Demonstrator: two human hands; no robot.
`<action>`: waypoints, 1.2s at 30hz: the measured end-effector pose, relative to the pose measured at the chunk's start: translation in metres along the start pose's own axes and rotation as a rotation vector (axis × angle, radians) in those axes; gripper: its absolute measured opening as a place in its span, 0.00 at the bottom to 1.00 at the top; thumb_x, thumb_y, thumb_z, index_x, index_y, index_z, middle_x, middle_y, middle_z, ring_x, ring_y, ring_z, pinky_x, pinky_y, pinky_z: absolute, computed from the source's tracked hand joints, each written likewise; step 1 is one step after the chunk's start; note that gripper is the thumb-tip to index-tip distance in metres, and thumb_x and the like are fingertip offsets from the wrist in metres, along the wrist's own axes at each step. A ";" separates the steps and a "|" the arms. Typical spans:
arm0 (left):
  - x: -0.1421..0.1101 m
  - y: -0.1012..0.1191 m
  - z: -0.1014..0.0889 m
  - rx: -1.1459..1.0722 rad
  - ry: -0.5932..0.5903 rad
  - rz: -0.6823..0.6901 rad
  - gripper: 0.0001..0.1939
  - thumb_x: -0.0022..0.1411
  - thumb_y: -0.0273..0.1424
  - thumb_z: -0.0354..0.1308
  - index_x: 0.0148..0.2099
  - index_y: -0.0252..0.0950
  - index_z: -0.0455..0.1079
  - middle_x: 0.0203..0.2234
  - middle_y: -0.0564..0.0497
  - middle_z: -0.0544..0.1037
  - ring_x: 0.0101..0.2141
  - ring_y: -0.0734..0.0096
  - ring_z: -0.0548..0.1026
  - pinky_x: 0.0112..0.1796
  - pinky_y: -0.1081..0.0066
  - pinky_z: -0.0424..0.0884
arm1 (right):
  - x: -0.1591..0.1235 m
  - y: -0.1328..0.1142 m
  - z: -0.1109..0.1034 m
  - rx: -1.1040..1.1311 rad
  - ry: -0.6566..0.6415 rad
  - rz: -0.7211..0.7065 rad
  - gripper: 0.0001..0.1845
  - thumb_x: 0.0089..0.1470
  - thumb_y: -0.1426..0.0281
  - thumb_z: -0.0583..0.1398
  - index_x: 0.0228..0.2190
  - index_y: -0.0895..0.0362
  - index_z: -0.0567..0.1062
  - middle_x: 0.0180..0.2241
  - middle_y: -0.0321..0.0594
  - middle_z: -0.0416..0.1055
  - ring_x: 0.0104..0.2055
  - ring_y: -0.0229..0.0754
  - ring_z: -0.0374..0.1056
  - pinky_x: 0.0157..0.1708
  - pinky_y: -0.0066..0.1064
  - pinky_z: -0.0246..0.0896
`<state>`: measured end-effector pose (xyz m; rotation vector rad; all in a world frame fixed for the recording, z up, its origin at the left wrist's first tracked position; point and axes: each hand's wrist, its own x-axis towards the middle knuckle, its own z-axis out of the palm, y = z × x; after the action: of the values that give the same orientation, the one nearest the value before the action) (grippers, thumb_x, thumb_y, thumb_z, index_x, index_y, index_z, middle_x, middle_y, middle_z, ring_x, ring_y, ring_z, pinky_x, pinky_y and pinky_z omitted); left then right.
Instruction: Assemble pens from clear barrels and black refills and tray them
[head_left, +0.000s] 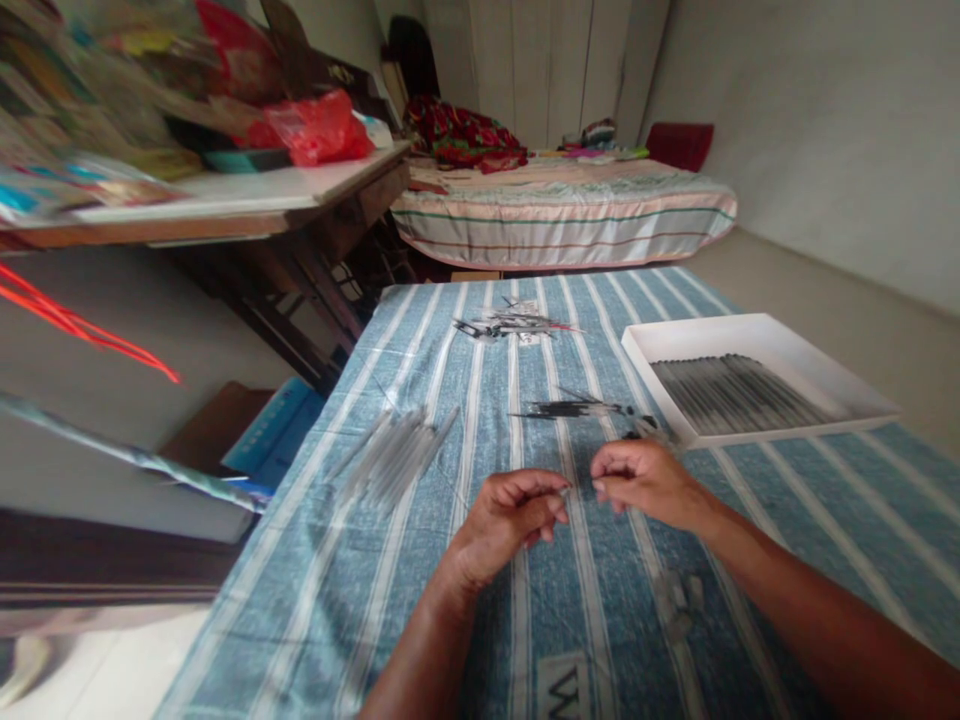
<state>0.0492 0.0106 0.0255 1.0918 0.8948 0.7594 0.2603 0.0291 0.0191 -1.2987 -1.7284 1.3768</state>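
Over the striped cloth, my left hand is closed in a pinch, with a tiny pale tip showing at its fingertips, too small to name. Facing it, a short gap away, my right hand has its thumb and fingers drawn together. Whatever it holds, if anything, is hidden. Just beyond the hands lies a bunch of thin black sticks, with small dark bits near the right knuckles. Left of the hands is a pile of grey translucent tubes. Small clear pieces rest below my right wrist, blurred.
A white open box at the right holds a row of slim grey pen-like sticks. Farther back on the striped cloth lies another heap of thin dark pieces. A cluttered side table stands left, a bed behind.
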 end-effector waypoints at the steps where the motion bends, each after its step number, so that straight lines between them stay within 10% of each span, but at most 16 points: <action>1: 0.000 0.000 0.000 0.002 -0.002 -0.002 0.12 0.54 0.33 0.61 0.40 0.32 0.73 0.24 0.51 0.75 0.19 0.81 0.68 0.18 0.79 0.56 | -0.002 -0.002 0.004 0.112 0.010 0.000 0.02 0.45 0.71 0.58 0.25 0.58 0.69 0.19 0.32 0.70 0.16 0.33 0.63 0.17 0.24 0.56; 9: -0.001 0.002 0.002 0.010 -0.009 0.008 0.12 0.54 0.33 0.61 0.39 0.31 0.73 0.24 0.50 0.75 0.19 0.80 0.68 0.18 0.79 0.56 | -0.007 -0.008 0.035 0.512 0.161 -0.104 0.07 0.45 0.68 0.63 0.25 0.58 0.71 0.19 0.34 0.73 0.16 0.33 0.65 0.17 0.24 0.61; 36: 0.001 0.004 0.002 0.062 -0.011 -0.001 0.11 0.55 0.34 0.60 0.38 0.32 0.74 0.25 0.50 0.74 0.20 0.80 0.67 0.19 0.78 0.56 | -0.007 -0.002 0.048 0.507 0.233 -0.130 0.08 0.47 0.65 0.63 0.28 0.58 0.74 0.20 0.35 0.74 0.19 0.35 0.68 0.20 0.26 0.64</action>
<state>0.0512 0.0120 0.0291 1.1494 0.9148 0.7281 0.2208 0.0045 0.0069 -0.9964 -1.1827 1.4045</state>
